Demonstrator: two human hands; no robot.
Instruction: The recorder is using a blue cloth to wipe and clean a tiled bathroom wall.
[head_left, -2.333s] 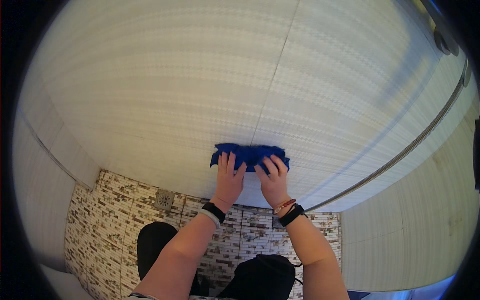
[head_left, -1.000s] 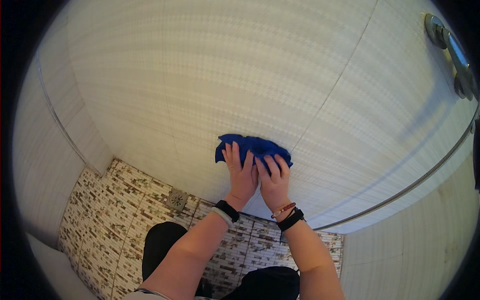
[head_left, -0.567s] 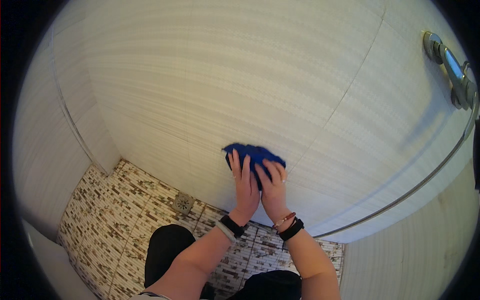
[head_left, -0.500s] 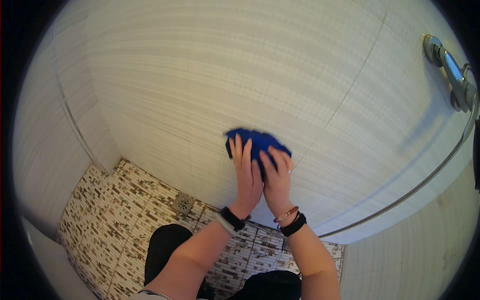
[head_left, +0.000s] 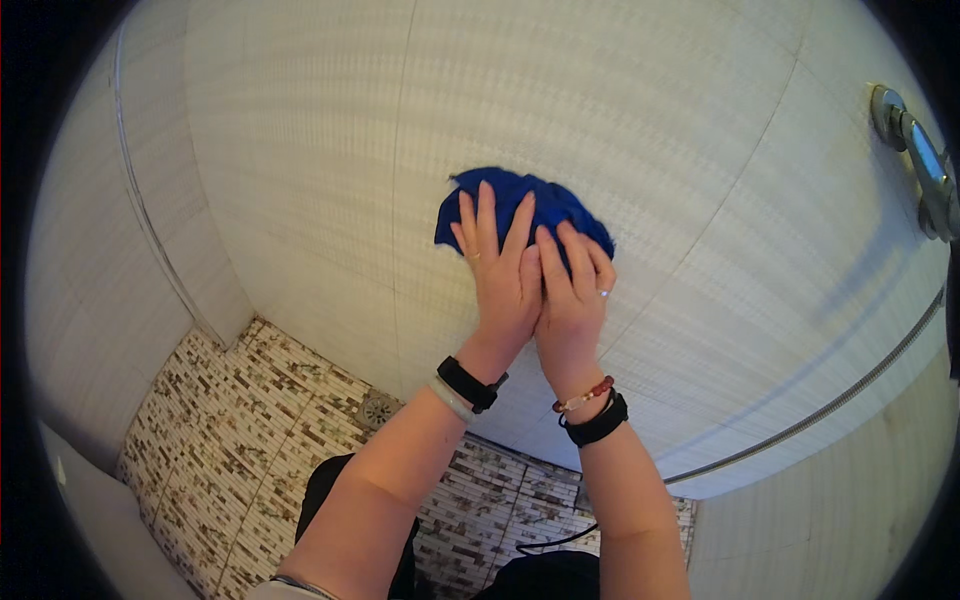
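Observation:
A crumpled blue cloth (head_left: 520,200) is pressed flat to the pale tiled wall (head_left: 300,180). My left hand (head_left: 500,275) holds it there with the fingers spread over its left and middle part. Beside it, with the thumbs meeting, my right hand (head_left: 575,290) bears on the cloth's right part, its fingers somewhat bent. The palms sit just below the cloth's lower edge, and some of the cloth is hidden under the fingers.
A chrome shower mixer (head_left: 915,165) juts from the wall at the upper right, with a metal hose (head_left: 820,415) curving below it. On the mosaic-patterned floor (head_left: 240,430) there is a round drain (head_left: 378,409). A dark cable (head_left: 555,547) lies near my knees.
Both hands have slid up the wall with the blue cloth, which now lies more spread out. My left fingers are further apart. The view has shifted slightly.

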